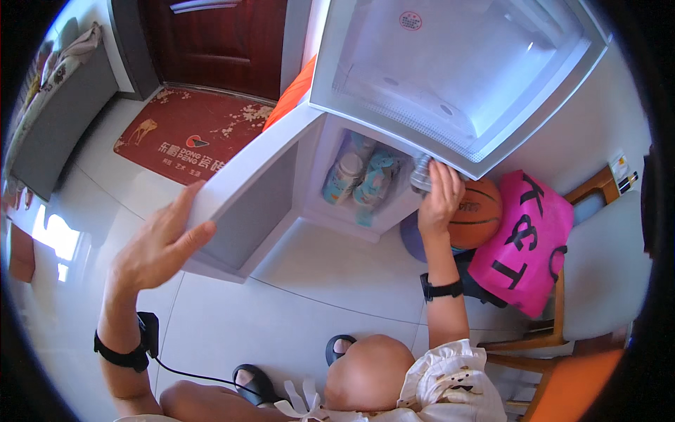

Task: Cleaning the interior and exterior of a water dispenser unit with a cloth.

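Note:
A white cabinet-like appliance (364,229) stands before me with its lower door (253,195) swung out to the left. My left hand (158,242) holds that door's outer edge, the thumb over its top. My right hand (444,195) is at the right side of the lower opening, its fingers around a clear greyish container (422,174); the hand and the appliance's upper rim partly cover it. Inside the lower compartment are a white-topped bottle (345,174) and a light-blue patterned package (377,176), side by side.
Above, a white recessed upper section (422,68) juts towards me. On the right are a basketball (477,213), a pink bag (522,248) with black lettering and a wooden chair (606,269). A red doormat (190,134) lies by the dark red door (216,47).

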A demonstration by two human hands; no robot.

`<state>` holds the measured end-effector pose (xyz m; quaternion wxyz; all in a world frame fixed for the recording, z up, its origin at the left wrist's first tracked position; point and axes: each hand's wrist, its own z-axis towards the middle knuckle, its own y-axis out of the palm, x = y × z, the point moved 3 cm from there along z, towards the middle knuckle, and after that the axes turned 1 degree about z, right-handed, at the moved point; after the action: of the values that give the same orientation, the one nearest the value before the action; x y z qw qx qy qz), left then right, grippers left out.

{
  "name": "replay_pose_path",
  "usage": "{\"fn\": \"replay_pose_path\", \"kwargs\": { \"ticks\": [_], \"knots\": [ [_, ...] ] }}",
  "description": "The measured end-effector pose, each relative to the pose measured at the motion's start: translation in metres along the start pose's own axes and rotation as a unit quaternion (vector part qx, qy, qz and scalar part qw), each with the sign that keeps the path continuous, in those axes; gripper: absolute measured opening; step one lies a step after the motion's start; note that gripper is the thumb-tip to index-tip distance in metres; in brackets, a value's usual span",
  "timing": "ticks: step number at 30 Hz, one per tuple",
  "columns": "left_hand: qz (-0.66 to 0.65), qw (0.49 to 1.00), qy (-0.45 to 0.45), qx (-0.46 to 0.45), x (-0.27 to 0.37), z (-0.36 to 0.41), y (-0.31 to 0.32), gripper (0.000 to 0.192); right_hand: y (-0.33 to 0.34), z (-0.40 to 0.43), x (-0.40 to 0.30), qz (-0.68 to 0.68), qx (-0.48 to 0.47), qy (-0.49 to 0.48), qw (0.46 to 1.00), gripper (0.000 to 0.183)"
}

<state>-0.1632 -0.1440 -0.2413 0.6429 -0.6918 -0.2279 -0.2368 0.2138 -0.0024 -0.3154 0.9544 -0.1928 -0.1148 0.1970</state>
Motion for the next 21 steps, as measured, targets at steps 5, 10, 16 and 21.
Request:
{"fn": "replay_pose_path", "kwargs": {
  "ticks": [5,10,16,21],
  "knots": [
    [-0.048,0.985,0.008,-0.163,0.029,-0.015,0.024,0.079,-0.019,-0.05,0.038,0.252,0.191,0.349,0.882,0.034],
    [-0.256,0.915,0.085,-0.301,0.062,-0.018,0.082,0.079,-0.056,-0.024,0.065,0.401,0.286,0.407,0.769,0.031],
    [-0.173,0.928,0.17,-0.282,0.096,0.012,0.126,0.079,-0.089,0.02,0.095,0.546,0.303,0.461,0.63,0.033],
    [-0.142,0.95,0.171,-0.221,0.111,0.057,0.165,0.077,-0.11,0.023,0.128,0.814,0.117,0.387,0.417,0.03]
  ]
}}
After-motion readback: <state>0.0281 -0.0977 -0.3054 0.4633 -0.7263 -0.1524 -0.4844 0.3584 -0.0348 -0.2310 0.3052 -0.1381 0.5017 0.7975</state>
